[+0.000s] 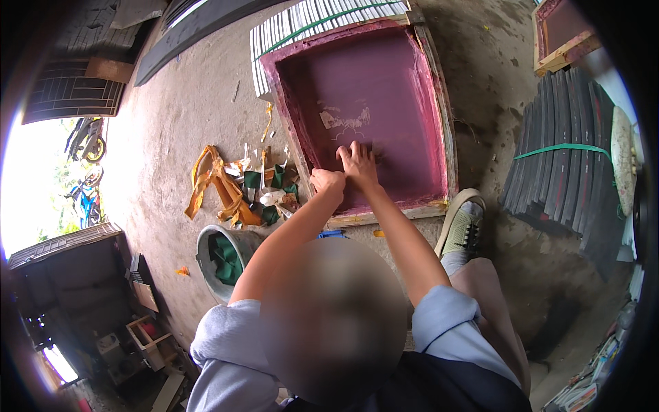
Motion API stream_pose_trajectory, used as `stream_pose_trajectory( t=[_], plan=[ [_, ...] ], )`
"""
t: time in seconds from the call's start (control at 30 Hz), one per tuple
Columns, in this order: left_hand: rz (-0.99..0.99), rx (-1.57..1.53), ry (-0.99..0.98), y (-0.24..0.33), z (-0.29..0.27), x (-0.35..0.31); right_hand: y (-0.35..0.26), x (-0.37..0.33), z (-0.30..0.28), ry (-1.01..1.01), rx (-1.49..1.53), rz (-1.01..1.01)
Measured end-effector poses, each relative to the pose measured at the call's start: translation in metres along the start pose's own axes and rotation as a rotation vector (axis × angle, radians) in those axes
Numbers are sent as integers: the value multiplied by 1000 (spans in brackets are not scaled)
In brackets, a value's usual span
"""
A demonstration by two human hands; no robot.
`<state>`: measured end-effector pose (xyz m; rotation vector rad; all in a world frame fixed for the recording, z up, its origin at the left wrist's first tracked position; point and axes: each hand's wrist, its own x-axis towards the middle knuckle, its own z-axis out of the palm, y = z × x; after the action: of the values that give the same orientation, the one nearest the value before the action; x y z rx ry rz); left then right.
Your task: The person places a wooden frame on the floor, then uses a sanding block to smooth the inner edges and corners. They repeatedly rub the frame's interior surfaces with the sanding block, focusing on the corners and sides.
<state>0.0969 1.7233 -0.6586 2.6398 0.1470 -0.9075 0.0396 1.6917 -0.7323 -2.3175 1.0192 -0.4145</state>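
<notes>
In front of me lies a screen-printing frame with a wooden border and a purple mesh smeared with pink along its inner edges. My right hand rests on the lower part of the mesh, its fingers apart and pointing away from me. Just left of it, my left hand is closed, with its fingers curled in near the frame's left inner edge. Whatever that hand may hold is hidden. A pale worn patch and a faint line drawing show on the mesh beyond my fingers.
A strapped stack of white-edged boards lies behind and under the frame. To the left are orange and green scraps and a grey bucket holding green cloth. Dark strapped boards stand right, beyond my shoe.
</notes>
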Motion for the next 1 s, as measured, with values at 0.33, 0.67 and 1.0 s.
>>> stream_pose_trajectory(
  t=[0.33,0.67,1.0],
  plan=[
    [39,-65,14,-15,0,14,-15,-4,-5,57,-62,-4],
    [186,-7,-41,-26,-3,14,-8,-1,4,99,-166,44],
    [641,-77,-598,-84,-59,50,-11,-51,-19,-185,64,-78]
  ],
)
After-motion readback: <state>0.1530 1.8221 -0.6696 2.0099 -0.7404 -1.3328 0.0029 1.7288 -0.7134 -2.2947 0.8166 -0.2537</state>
